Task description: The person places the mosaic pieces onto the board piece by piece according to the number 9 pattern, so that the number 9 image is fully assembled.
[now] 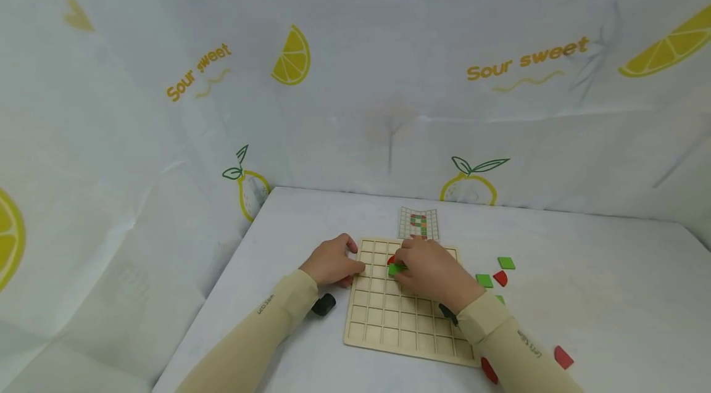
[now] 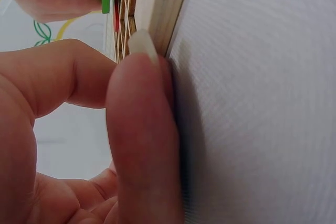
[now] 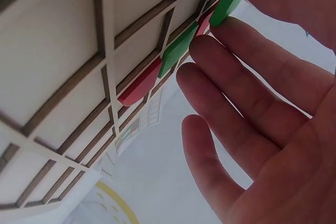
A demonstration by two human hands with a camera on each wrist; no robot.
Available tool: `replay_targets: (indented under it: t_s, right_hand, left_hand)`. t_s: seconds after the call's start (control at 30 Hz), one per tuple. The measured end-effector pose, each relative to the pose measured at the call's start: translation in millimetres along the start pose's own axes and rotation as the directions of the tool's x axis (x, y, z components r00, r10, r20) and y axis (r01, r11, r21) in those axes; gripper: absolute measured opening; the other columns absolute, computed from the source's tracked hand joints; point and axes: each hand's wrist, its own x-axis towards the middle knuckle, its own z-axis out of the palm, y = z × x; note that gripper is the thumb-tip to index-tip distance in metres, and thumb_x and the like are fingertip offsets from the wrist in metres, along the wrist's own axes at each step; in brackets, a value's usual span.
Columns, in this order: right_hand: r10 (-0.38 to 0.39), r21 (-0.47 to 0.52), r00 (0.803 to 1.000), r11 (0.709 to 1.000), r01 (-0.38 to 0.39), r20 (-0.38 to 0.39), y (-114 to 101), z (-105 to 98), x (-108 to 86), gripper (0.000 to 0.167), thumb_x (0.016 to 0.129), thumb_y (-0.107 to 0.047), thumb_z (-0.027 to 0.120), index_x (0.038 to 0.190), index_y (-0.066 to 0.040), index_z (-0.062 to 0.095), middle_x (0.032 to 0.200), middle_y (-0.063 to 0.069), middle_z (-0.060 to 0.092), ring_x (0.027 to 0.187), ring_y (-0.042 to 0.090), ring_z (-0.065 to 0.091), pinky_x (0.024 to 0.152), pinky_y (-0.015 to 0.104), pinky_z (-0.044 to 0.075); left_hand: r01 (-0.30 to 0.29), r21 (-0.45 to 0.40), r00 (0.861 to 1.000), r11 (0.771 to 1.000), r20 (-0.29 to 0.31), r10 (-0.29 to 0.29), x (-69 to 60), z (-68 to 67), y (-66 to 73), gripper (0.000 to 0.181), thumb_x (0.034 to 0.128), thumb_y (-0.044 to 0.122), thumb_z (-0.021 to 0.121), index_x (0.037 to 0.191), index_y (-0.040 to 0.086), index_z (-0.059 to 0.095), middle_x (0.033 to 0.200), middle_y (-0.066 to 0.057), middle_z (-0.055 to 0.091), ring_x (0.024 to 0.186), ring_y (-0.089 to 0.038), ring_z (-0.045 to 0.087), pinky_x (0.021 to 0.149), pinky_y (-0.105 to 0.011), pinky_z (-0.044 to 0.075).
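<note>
A square wooden grid board [image 1: 383,319] lies on the white table. My right hand [image 1: 436,271] is over its upper part and pinches a green square tile [image 1: 394,269] between thumb and index finger; the right wrist view shows this green tile [image 3: 226,4] tilted above the grid. Beside it in the cells are a red piece [image 3: 140,83], another green tile [image 3: 178,49] and a second red piece, partly hidden by the fingers. At the board's left edge [image 2: 170,11], my left hand [image 1: 331,261] rests with bent fingers and thumb touching the rim.
A small printed pattern card [image 1: 419,223] lies just behind the board. Right of the board are loose green tiles [image 1: 505,263] and red pieces [image 1: 563,356], one red piece [image 1: 489,370] near my right sleeve. A black object [image 1: 324,305] is by the left wrist. A lemon-print cloth hangs behind.
</note>
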Motion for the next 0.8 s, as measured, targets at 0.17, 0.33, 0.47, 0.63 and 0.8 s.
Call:
replay_targets:
  t_s: [0.17,0.33,0.47,0.63,0.8]
  right_hand:
    - [-0.006,-0.005,1.000,1.000,0.006,-0.004,-2.3,-0.2,0.8,0.012,0.094,-0.022,0.084,0.101,-0.013,0.082,0.091,-0.003,0.068,0.086,0.016,0.065,0.092,0.043,0.060]
    - [-0.032,-0.018,0.999,0.999,0.032,-0.021,-2.2,2.2,1.5,0.012,0.093,-0.023,0.084,0.101,-0.014,0.083,0.089,-0.004,0.067,0.085,0.015,0.063,0.079,0.037,0.057]
    - [-0.048,-0.033,0.998,0.998,0.047,-0.033,-0.6,4.3,1.2,0.014,0.093,-0.024,0.085,0.103,-0.014,0.083,0.090,-0.004,0.067,0.085,0.015,0.064,0.080,0.038,0.058]
    - [-0.042,-0.041,0.999,0.998,0.041,-0.035,0.1,6.2,1.0,0.015,0.093,-0.026,0.085,0.103,-0.015,0.083,0.090,-0.004,0.067,0.087,0.016,0.066,0.083,0.040,0.060]
    - [-0.042,-0.036,0.999,0.999,0.041,-0.030,-0.5,6.2,0.7,0.014,0.094,-0.025,0.084,0.104,-0.015,0.083,0.091,-0.004,0.068,0.091,0.017,0.067,0.094,0.047,0.060]
  left_hand:
    - [-0.009,-0.003,1.000,1.000,0.002,0.009,0.7,-1.2,-1.7,0.039,0.0924,0.025,0.078,0.122,0.010,0.059,0.072,-0.003,0.072,0.059,-0.013,0.067,0.064,-0.026,0.054]
    - [-0.005,-0.006,1.000,1.000,0.001,0.005,0.9,-1.3,-2.3,0.039,0.0917,0.026,0.079,0.122,0.011,0.059,0.071,-0.002,0.072,0.059,-0.012,0.066,0.064,-0.026,0.053]
    - [-0.011,-0.006,1.000,1.000,0.002,0.011,1.5,-0.7,-2.4,0.038,0.0919,0.026,0.079,0.121,0.012,0.059,0.071,-0.003,0.072,0.058,-0.013,0.066,0.063,-0.026,0.053]
    - [-0.016,-0.003,1.000,1.000,0.006,0.016,1.9,0.1,-2.1,0.038,0.0927,0.026,0.079,0.122,0.011,0.059,0.072,-0.004,0.073,0.059,-0.013,0.067,0.064,-0.026,0.054]
    - [-0.014,0.002,1.000,1.000,0.006,0.014,1.4,-0.1,-2.5,0.039,0.0924,0.026,0.079,0.122,0.011,0.059,0.072,-0.003,0.072,0.059,-0.013,0.066,0.064,-0.026,0.053]
